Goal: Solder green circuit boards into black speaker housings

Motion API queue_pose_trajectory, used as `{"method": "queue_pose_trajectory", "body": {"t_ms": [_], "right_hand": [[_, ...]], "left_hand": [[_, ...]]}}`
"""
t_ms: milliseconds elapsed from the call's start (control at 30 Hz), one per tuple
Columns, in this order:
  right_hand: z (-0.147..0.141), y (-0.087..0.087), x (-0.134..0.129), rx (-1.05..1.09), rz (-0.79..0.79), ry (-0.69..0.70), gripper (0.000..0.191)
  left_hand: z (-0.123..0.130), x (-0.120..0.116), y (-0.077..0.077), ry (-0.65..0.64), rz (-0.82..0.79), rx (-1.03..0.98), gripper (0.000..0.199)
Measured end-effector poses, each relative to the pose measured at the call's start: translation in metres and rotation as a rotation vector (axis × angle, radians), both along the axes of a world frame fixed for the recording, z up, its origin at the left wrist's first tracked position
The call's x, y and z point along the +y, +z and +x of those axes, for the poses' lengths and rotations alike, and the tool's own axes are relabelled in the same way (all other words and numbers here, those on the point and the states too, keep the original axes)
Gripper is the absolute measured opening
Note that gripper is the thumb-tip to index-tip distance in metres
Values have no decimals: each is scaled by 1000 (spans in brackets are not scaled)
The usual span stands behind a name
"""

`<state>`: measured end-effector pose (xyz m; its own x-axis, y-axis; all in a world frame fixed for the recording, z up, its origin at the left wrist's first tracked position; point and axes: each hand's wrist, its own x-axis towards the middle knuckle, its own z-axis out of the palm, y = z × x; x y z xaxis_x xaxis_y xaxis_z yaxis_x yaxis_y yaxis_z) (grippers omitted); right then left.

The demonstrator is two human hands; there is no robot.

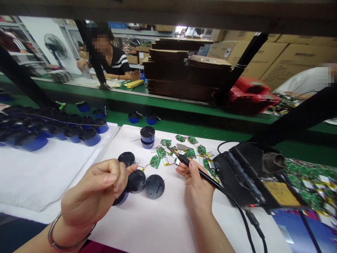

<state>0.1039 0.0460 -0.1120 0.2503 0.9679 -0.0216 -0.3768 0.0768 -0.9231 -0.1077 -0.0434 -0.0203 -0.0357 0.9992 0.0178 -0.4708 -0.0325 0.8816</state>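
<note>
1. Shiny silver metal bangle (54, 233) sits at the wrist of the left hand (98, 191), whose fingers curl inward; whether they grip anything, I cannot tell.
2. Round, shallow black plastic cases (154, 186) lie just beside that hand on a white sheet (158, 225).
3. The right hand (198, 189) holds a black, pen-shaped soldering iron (206, 176), pointing toward small green circuit boards (155, 162).
4. Right of it stands a black soldering station (249, 165) bearing a yellow sponge (281, 193).

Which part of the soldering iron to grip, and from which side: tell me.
Soldering iron: probably best by its black handle, from the near side, as the right hand holds it; the slim metal tip points away, towards the circuit boards.
</note>
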Motion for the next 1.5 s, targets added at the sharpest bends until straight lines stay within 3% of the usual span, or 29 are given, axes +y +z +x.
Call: {"method": "queue_pose_trajectory", "body": {"t_ms": [833, 900, 1000, 1033, 1100, 1167, 1333, 1500], "right_hand": [[-5, 1, 3, -21, -5, 49, 44], [-5, 1, 3, -23, -2, 48, 44], [-3, 4, 2, -34, 9, 23, 44], [-1, 6, 0, -40, 15, 9, 45], [4, 13, -4, -52, 31, -28, 44], [11, 21, -10, -103, 57, -97, 41], [38, 41, -35, -376, 90, -295, 38], [60, 56, -61, -583, 57, -371, 39]], "left_hand": [[0, 6, -7, 26, 3, 101, 26], [2, 8, -7, 33, 11, 263, 27], [11, 10, -4, -21, 1, 806, 13], [15, 10, -4, -59, 13, 1011, 19], [24, 12, -5, -146, 67, 1341, 50], [32, 16, -9, -214, 129, 1546, 68], [53, 25, -21, -252, 190, 1783, 45], [83, 27, -11, -385, 324, 1698, 41]]}}
